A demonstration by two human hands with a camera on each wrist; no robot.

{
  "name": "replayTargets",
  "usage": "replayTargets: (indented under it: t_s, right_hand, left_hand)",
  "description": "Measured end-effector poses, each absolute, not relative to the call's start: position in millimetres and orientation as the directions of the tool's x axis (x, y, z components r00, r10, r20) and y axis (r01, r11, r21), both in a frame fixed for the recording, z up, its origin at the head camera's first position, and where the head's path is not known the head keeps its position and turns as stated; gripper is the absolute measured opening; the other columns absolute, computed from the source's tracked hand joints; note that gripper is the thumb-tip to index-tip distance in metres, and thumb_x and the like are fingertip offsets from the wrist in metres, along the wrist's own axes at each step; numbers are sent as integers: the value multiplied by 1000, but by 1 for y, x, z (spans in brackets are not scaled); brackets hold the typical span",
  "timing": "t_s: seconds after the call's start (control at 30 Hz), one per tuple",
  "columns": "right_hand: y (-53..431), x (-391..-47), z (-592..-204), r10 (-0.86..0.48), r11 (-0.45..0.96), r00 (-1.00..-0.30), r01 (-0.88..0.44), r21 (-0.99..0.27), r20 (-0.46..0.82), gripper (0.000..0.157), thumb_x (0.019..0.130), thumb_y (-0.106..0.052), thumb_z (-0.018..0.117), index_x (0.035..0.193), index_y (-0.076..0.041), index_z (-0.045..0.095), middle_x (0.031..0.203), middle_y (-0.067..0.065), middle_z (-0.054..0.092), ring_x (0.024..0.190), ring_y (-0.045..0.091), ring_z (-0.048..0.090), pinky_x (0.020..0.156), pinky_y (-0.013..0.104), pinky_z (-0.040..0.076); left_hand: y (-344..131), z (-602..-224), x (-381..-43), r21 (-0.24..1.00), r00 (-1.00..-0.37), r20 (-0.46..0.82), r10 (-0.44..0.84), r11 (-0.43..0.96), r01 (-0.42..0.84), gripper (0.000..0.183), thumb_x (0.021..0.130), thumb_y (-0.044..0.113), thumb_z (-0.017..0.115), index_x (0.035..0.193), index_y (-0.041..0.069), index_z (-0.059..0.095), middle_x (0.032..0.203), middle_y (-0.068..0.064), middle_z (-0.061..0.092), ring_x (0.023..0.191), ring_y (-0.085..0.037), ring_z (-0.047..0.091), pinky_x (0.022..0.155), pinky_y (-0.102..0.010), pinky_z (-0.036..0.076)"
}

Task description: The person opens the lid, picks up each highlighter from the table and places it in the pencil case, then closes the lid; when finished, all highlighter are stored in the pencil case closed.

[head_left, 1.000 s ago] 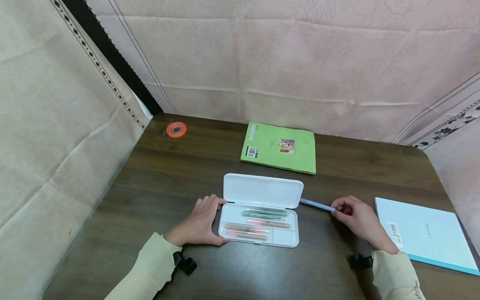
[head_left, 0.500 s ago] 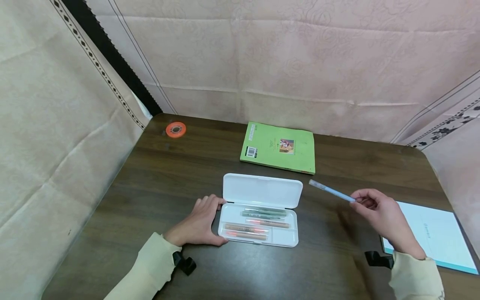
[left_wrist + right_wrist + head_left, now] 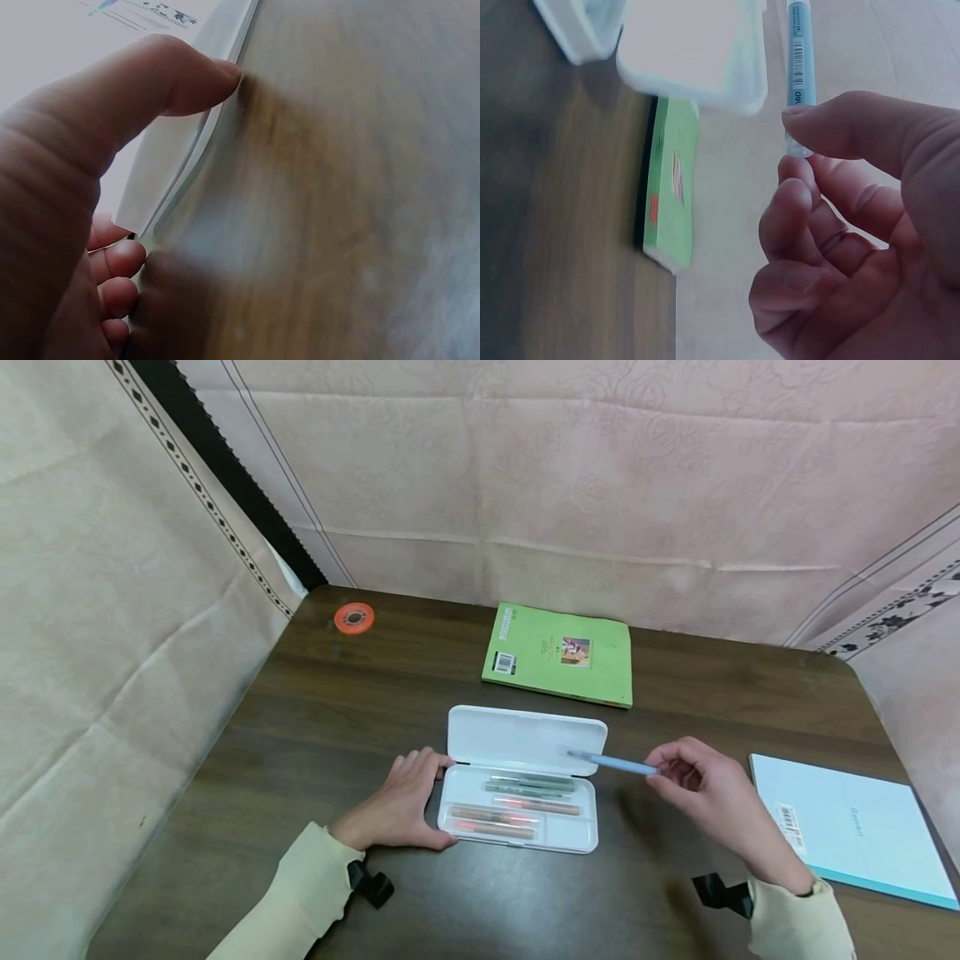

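A white pencil case point(image 3: 570, 837) lies with its lid raised in the middle of the table. Several green and orange-brown pens point(image 3: 528, 792) rest in its tray. My left hand point(image 3: 405, 806) holds the case's left end, thumb at the near corner and fingers at the far one; in the left wrist view the thumb point(image 3: 172, 79) lies along the case's edge. Between thumb and fingertips my right hand point(image 3: 701, 789) pinches one end of a blue pen point(image 3: 618, 764). The pen's other end overlaps the lid in the head view. A barcode label shows on its barrel in the right wrist view.
A green book point(image 3: 558, 652) lies behind the case. On the right is a light-blue notebook point(image 3: 862, 827), near the right forearm. An orange disc with a dark centre point(image 3: 354, 618) sits at the table's far left corner. Pale cloth point(image 3: 585, 485) hangs behind the table.
My right hand has lifted the blue pen off the table, drawn it to the right, then brought it back left until its end overlaps the lid. The left hand has stayed on the case.
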State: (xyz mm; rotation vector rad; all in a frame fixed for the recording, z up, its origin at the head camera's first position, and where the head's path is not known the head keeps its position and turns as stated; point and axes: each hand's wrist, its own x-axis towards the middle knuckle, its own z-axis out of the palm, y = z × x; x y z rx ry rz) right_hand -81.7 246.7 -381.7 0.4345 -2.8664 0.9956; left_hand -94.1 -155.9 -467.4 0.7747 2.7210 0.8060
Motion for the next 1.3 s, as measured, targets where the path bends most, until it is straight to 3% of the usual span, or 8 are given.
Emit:
replayTargets:
  t_s: [0.53,0.83,1.3]
  right_hand:
    - [176,-77,-409,-425,693,-904,-355,-627,41,18,82,-3,74,90,-17,66,84,-8,56,68,5,50,57,20,43]
    - [153,-71,-427,-497,692,-867,-418,-589,32,16,80,-4,71,87,-18,66,80,-8,54,68,4,48,61,19,41]
    - [140,-67,-433,-458,741,-889,-361,-567,-32,13,83,-15,76,91,-20,69,81,-11,55,69,4,47,63,20,41]
  left_hand:
    - [-156,-469,-94,544,-842,-39,538,718,434,90,65,54,82,134,15,40,118,3,46,99,-10,36,86,-33,29]
    - [-156,-467,-94,547,-840,-40,541,716,435,89,66,54,82,134,14,41,117,2,46,99,-11,36,85,-33,28]
    - [-157,-467,-93,555,-847,-56,529,722,414,90,65,54,83,134,14,42,115,3,46,97,-12,36,85,-33,28]
